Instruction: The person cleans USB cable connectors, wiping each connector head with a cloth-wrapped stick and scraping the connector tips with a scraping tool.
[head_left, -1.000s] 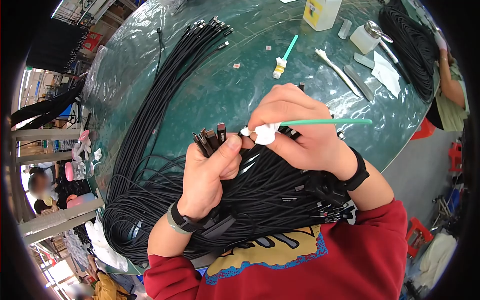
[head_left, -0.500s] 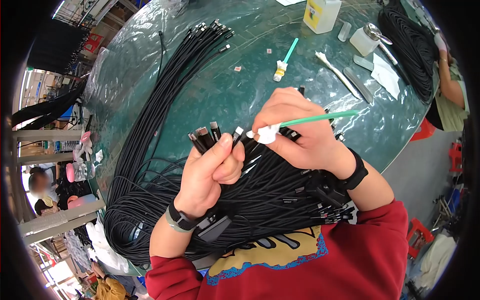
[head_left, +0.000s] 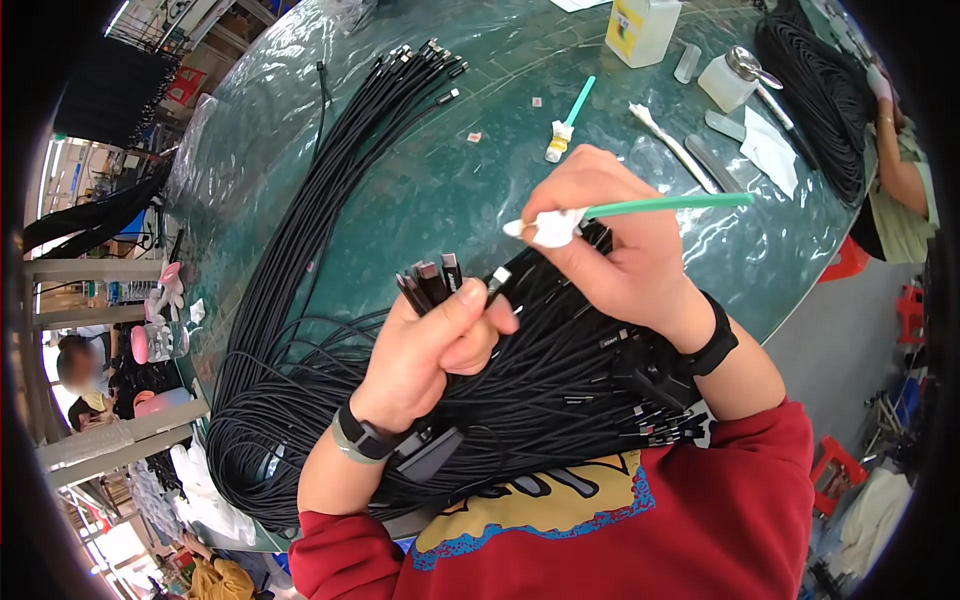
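Note:
My left hand [head_left: 435, 345] is closed round several black USB cables, whose metal-tipped connectors [head_left: 428, 280] stick up above the fist. One connector [head_left: 498, 276] stands apart between thumb and finger, its silver end upward. My right hand [head_left: 615, 240] pinches a green stick [head_left: 670, 203] near its end, where white cloth [head_left: 553, 228] is wrapped round it. The cloth tip points left, above that connector and apart from it. Under both hands lies a big heap of black cables [head_left: 520, 370], some connectors [head_left: 660, 425] showing at its right end.
On the green table [head_left: 430, 200] lie a cable bundle [head_left: 290, 220], a second green stick with a yellowish-white wrapped end [head_left: 560, 140], a plastic bottle [head_left: 643, 32], a pump bottle [head_left: 728, 82], white tissue [head_left: 770, 155] and tweezer-like tools [head_left: 675, 145]. Another person's arm [head_left: 900, 165] is at the right beside coiled cables [head_left: 820, 95].
My right hand has moved up and to the right, taking the cloth tip away from the connector. My left hand has shifted slightly right with the cables still in it.

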